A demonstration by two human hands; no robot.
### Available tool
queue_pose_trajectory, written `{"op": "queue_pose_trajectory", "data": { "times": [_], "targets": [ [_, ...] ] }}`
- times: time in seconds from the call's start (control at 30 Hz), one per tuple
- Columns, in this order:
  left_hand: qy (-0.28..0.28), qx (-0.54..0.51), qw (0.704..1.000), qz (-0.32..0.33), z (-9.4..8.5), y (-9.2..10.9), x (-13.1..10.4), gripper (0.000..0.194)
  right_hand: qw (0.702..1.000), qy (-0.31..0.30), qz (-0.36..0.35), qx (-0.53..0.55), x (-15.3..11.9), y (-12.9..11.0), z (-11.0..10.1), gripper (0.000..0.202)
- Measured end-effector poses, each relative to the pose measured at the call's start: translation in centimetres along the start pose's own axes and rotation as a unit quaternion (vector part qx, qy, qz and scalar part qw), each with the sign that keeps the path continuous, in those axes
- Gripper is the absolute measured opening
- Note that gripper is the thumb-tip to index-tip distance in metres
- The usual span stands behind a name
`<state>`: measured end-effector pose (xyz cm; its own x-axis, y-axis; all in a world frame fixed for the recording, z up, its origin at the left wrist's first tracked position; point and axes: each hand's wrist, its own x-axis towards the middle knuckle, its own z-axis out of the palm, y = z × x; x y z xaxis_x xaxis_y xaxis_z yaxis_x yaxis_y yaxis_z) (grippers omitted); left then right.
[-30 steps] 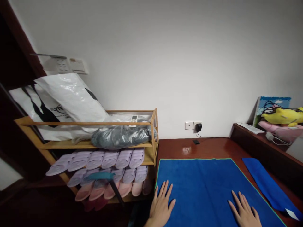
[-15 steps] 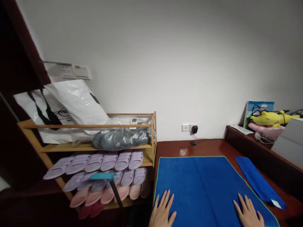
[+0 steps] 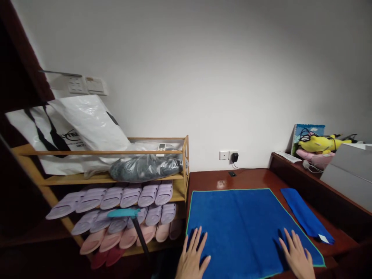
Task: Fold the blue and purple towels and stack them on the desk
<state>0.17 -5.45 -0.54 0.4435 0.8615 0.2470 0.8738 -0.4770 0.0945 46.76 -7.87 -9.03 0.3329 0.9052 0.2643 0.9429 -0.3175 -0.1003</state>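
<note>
Your blue cloth (image 3: 232,224) lies spread on the red-brown worktop (image 3: 247,178), under and between your 2 hands. Your left hand (image 3: 192,255) is palm down at its left border, fingers fanned and thumb apart, holding nothing. Your right hand (image 3: 296,254) is over the lower right part, fingers spread and grasping nothing, with a dark shadow just beside it; you cannot tell from here whether that palm touches the fabric.

The cloth's green trim shows along the far, left and right sides. Its near right corner is visible beyond your right hand; its near left corner is not visible. Past the far edge you have a bare strip of worktop, then the wall (image 3: 232,85) with a black plug (image 3: 235,157). On your right, a folded blue cloth (image 3: 305,213) lies between the spread cloth and the raised ledge (image 3: 343,193). On your left, the wooden rack (image 3: 185,182) stands just beside the worktop.
</note>
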Motion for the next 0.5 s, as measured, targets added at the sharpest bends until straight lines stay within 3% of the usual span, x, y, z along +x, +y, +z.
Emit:
{"op": "queue_pose_trajectory", "data": {
  "times": [0.17,0.23,0.4,0.5],
  "targets": [
    [-0.019,-0.018,1.000,0.015,-0.1,-0.4,-0.9,0.063,1.000,0.009,-0.020,0.009,-1.3,-0.5,0.4,0.060],
    [-0.029,-0.017,0.999,0.014,0.1,-0.7,-1.2,0.062,0.999,0.002,-0.037,0.023,-1.3,-0.4,-0.5,0.058],
    [-0.025,-0.030,0.999,0.003,0.8,-1.4,-0.9,0.056,0.993,0.064,-0.008,0.096,-2.4,-2.2,-3.2,0.066],
    [0.015,-0.044,0.998,-0.038,0.7,-2.0,-0.3,0.050,0.986,-0.033,-0.064,0.148,-5.5,-5.0,-3.6,0.050]
  ]
}}
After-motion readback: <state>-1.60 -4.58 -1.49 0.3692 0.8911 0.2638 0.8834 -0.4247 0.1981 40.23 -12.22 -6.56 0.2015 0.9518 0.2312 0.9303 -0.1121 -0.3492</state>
